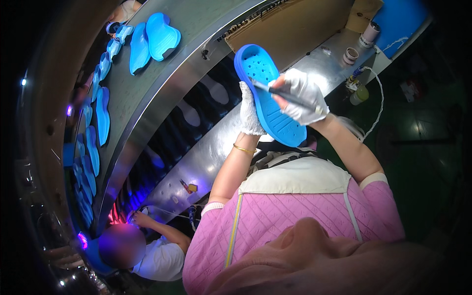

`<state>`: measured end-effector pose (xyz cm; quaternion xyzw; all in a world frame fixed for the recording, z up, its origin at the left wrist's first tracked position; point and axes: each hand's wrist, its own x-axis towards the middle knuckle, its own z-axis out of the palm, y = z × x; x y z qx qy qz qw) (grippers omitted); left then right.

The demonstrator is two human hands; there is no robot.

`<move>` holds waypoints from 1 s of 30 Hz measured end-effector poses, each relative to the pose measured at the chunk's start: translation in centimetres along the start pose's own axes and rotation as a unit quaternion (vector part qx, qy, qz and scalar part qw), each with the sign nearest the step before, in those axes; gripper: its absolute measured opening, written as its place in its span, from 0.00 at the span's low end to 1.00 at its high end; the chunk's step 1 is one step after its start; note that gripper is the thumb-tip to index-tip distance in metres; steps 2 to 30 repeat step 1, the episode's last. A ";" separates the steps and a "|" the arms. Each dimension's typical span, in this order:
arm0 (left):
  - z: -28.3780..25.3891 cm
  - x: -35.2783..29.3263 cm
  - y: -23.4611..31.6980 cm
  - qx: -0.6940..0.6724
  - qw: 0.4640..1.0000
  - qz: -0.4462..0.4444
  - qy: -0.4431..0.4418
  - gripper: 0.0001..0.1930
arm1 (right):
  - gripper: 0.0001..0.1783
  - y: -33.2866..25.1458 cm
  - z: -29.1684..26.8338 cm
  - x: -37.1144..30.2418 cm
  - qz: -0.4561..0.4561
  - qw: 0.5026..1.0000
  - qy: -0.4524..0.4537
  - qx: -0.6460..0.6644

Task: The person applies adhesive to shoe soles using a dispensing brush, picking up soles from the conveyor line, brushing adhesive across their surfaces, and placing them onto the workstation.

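Note:
A bright blue shoe sole [282,120] with a raised rim, small holes at its far end and ribs at its near end is tilted up in front of me. My left hand [249,110], in a white knit glove, grips its left edge. In my gloved right hand [302,96] is a slim brush-like tool [290,97] with a dark and grey handle, held like a pen. Its pale tip reaches the inner left side of the sole, below the holes; whether it touches cannot be seen. The thumb and index fingertip of the right glove look bare.
Left, a curved conveyor belt [142,83] carries several blue soles [163,37]. Below its metal edge, dark slots hold pale sole shapes [188,113]. A metal bench [196,160] bears cardboard [275,29] and small containers [350,55]. Another person [160,258] works at lower left; a white cable [381,93] hangs right.

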<state>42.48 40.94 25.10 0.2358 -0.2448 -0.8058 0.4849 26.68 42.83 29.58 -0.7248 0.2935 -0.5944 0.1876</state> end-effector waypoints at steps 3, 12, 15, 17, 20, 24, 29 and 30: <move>-0.2 0.2 0.2 -0.040 0.999 0.001 -0.010 0.41 | 0.22 -0.4 -0.1 -0.4 0.019 0.999 -0.034 -0.020; -0.2 0.2 0.2 -0.040 0.999 0.001 -0.010 0.41 | 0.22 -0.4 -0.1 -0.4 0.019 0.999 -0.034 -0.020; -0.2 0.2 0.2 -0.040 0.999 0.001 -0.010 0.41 | 0.22 -0.4 -0.1 -0.4 0.019 0.999 -0.034 -0.020; -0.2 0.2 0.2 -0.040 0.999 0.001 -0.010 0.41 | 0.22 -0.4 -0.1 -0.4 0.019 0.999 -0.034 -0.020; -0.2 0.2 0.2 -0.040 0.999 0.001 -0.010 0.41 | 0.22 -0.4 -0.1 -0.4 0.019 0.999 -0.034 -0.020; -0.2 0.2 0.2 -0.040 0.999 0.001 -0.010 0.41 | 0.22 -0.4 -0.1 -0.4 0.019 0.999 -0.034 -0.020; -0.2 0.2 0.2 -0.040 0.999 0.001 -0.010 0.41 | 0.22 -0.4 -0.1 -0.4 0.019 0.999 -0.034 -0.020; -0.2 0.2 0.2 -0.040 0.999 0.001 -0.010 0.41 | 0.22 -0.4 -0.1 -0.4 0.019 0.999 -0.034 -0.020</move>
